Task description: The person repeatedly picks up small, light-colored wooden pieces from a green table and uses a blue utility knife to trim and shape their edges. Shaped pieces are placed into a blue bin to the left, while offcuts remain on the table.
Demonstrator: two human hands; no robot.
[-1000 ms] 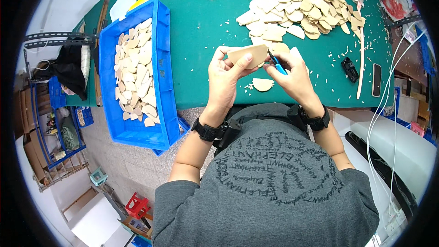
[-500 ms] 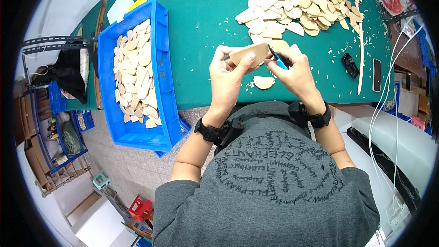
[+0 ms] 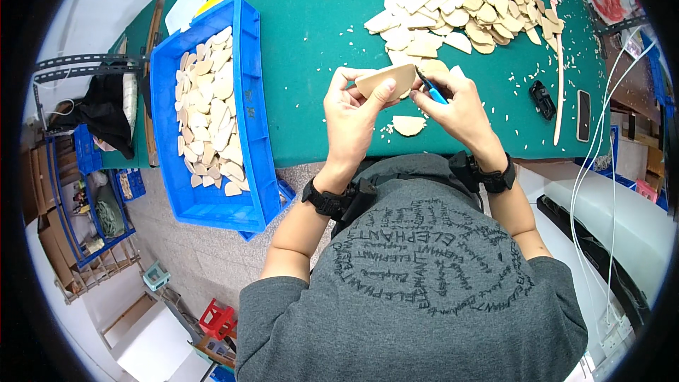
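My left hand (image 3: 353, 105) pinches a flat, cream-coloured half-round piece (image 3: 386, 82) between thumb and fingers, raised over the green table. Closed around a small blue-handled tool with a dark, narrow tip (image 3: 436, 95), my right hand (image 3: 461, 107) keeps that tip against the right end of the piece. Whether the tool is a knife or a pair of cutters cannot be made out. Just below the hands, another half-round piece (image 3: 409, 125) lies flat on the cloth. Beyond them spreads a big heap of similar pieces (image 3: 453, 10).
To the left stands a blue plastic crate (image 3: 252, 120) partly filled with smaller cream pieces (image 3: 209, 110). On the right of the green tabletop (image 3: 304, 49) lie a black object (image 3: 542, 100), a long thin stick (image 3: 558, 92) and a phone (image 3: 583, 116). Small pale scraps are scattered around.
The blue-handled tool has tilted slightly at the piece's right end, and my right fingers have shifted a little with it. My left hand holds the piece nearly as before.
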